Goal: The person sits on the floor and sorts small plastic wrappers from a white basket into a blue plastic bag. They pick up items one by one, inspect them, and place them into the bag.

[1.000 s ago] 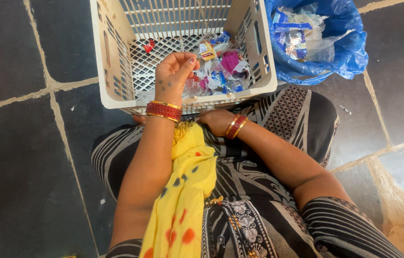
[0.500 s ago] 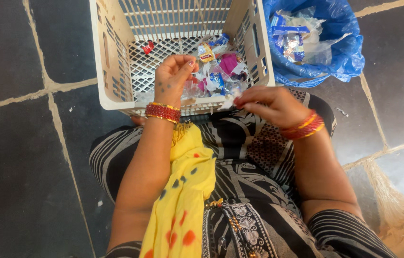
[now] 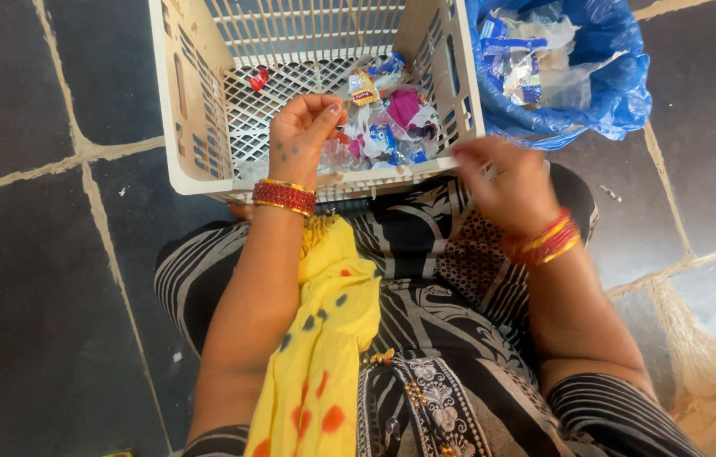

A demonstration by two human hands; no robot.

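Sweet wrappers (image 3: 387, 127), mixed lot: clear, pink, blue and yellow film, crumpled, heaped in the near right corner of a cream plastic crate (image 3: 184, 127) that rests against the person's lap on a dark stone floor (image 3: 28, 279). Judged very light, soft and crinkly, slippery on the clear film, easily scattered; best pinched by a twisted end or a loose edge with fingertips. Left hand (image 3: 300, 135) is inside the crate, fingers curled together at the edge of the heap; whether they pinch anything cannot be told. Right hand (image 3: 506, 182) is blurred at the crate's near right corner, fingers bent, contents not visible. Blue bag (image 3: 611, 93) with more wrappers sits just beside the crate.
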